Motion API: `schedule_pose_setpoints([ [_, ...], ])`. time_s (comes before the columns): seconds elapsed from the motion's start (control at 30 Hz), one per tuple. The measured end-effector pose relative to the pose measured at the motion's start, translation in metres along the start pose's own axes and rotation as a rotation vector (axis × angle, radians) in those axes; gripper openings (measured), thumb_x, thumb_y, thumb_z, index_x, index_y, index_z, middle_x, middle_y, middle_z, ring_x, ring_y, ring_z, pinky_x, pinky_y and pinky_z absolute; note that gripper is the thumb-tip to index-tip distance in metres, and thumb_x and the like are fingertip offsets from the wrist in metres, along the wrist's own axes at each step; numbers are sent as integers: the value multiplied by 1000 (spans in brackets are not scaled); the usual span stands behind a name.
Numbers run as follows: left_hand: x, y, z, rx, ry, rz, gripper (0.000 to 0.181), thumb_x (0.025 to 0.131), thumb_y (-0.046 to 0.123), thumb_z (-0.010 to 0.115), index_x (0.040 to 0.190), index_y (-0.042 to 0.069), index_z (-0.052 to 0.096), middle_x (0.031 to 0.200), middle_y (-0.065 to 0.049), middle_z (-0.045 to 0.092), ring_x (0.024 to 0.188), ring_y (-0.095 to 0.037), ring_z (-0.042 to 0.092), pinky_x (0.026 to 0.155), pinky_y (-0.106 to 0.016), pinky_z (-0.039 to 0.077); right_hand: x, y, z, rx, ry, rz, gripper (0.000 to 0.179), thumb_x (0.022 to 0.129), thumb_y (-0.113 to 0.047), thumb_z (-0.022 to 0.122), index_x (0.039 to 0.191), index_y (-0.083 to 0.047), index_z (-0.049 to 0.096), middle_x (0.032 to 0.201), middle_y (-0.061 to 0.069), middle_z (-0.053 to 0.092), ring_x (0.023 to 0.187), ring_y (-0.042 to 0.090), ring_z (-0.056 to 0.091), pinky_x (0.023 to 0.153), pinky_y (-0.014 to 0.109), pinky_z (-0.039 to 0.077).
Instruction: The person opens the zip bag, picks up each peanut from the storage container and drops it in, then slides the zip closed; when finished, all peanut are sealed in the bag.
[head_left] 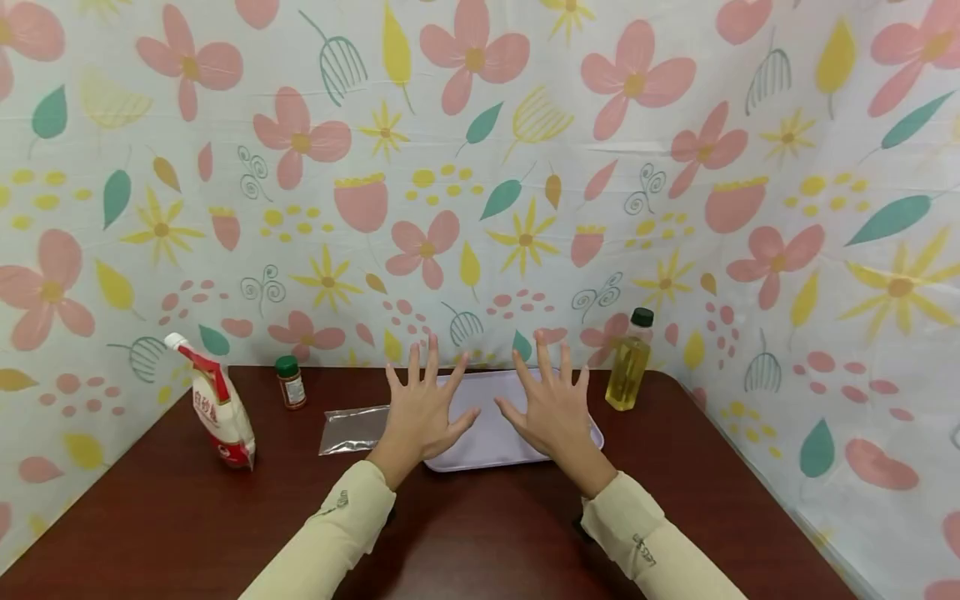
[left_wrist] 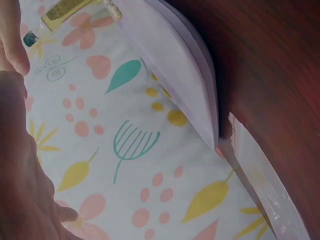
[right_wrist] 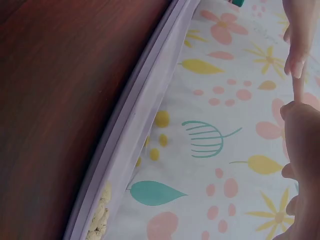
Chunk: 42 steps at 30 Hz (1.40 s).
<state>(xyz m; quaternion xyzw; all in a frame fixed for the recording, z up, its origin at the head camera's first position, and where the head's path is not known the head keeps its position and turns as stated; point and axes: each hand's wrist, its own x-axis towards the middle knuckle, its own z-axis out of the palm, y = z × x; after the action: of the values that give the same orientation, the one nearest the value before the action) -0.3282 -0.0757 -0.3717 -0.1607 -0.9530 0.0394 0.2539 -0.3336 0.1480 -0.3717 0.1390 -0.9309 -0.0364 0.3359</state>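
Observation:
Both hands are raised with fingers spread, and neither holds anything. My left hand (head_left: 420, 417) appears in front of the left part of a pale lilac tray (head_left: 487, 446), beside a clear plastic bag (head_left: 352, 429). Across from it, my right hand (head_left: 557, 412) appears in front of the tray's right part. The right wrist view shows pale lumpy pieces (right_wrist: 100, 215) on the tray near its rim; their kind is unclear, and the hand hides them in the head view. Both wrist views show the tray nearly edge-on, with the hands apart from it.
A red-and-white spouted pouch (head_left: 221, 412) stands at the left of the dark wooden table (head_left: 480, 542). Nearby is a small green-lidded jar (head_left: 291, 385). A bottle of yellow oil (head_left: 628, 371) stands right of the tray. Flower-patterned cloth (head_left: 480, 208) borders the table's back and sides.

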Motion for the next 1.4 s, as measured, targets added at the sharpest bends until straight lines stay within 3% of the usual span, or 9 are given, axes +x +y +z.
schedule_pose_setpoints([
  [0.17,-7,-9,-5,-22,-30,-22,77,94,69,41,159,34,20,163,-19,13,144,-46,23,101,-72,28,-5,4,-1,18,-1,-6,70,89,-63,57,145,-22,52,158,18,30,137,50,32,99,68,33],
  [0.3,-15,-20,-7,-58,-57,-14,62,96,55,51,152,29,41,157,-14,33,135,-42,38,96,-61,39,-11,8,-1,101,-5,11,60,89,-51,63,138,-17,59,150,22,40,130,51,39,96,65,37],
  [0.4,-20,-28,-2,-114,-7,6,41,94,40,61,133,26,61,138,-6,56,116,-34,54,82,-51,47,-16,12,-2,181,24,21,50,88,-40,69,129,-12,64,142,22,47,123,49,45,91,62,41],
  [0.5,-23,-35,5,-166,36,-1,26,90,30,68,115,24,71,116,-1,68,95,-27,60,68,-43,48,-20,16,-2,232,49,24,42,86,-33,71,121,-10,67,134,21,53,115,47,49,84,58,44],
  [0.67,-21,-46,18,-251,-30,-112,20,86,24,71,104,21,76,89,4,67,81,-23,62,57,-40,47,-25,21,-3,282,31,47,35,85,-28,72,114,-9,70,125,18,59,108,47,53,79,54,47],
  [0.87,-15,-60,27,-368,-170,-278,13,86,19,68,97,20,76,89,3,69,79,-21,65,60,-45,50,-29,28,-3,302,47,37,28,84,-24,74,107,-8,72,115,15,62,98,42,57,71,50,51],
  [0.97,-12,-65,30,-381,-232,-338,10,88,22,67,94,20,75,89,2,70,77,-21,65,63,-47,50,-31,31,-3,321,51,38,25,84,-23,74,104,-9,72,108,13,64,93,39,58,62,46,51],
  [1.2,-5,-69,43,-334,-317,-368,18,91,28,67,102,16,75,101,-6,72,85,-29,67,71,-52,51,-41,33,-2,373,-22,97,22,85,-23,72,103,-11,73,104,9,66,94,34,58,55,40,49],
  [1.4,4,-69,51,-309,-376,-388,15,88,31,72,82,18,70,85,-3,68,75,-26,63,68,-48,50,-42,39,-2,398,-47,116,24,85,-23,72,106,-12,73,109,9,66,97,34,60,54,39,49],
])
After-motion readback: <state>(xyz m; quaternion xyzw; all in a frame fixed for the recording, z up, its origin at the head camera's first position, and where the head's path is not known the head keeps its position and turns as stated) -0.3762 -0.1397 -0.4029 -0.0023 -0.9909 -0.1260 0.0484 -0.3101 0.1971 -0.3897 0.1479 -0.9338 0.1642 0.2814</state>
